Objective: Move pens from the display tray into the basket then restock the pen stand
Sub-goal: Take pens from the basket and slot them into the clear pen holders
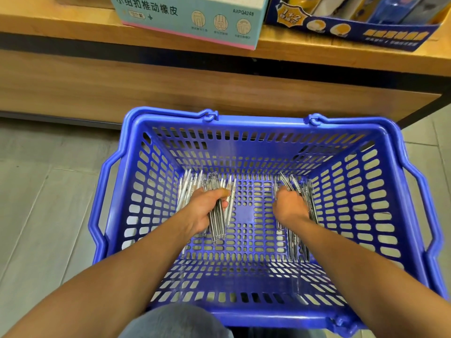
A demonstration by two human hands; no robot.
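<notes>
Both forearms reach down into the blue basket (244,129) on the floor. Left hand (207,208) fingers curl around a bundle of pens (217,220); right hand (290,206) grips another bundle (296,242) at the basket's bottom, below a wooden shelf (170,76).

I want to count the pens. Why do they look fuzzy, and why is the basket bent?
Head view: the pens in the left hand and by the right hand are smeared, likely motion blur; the wide-angle lens bows the basket rim; lighting is even, without harsh glare.
</notes>
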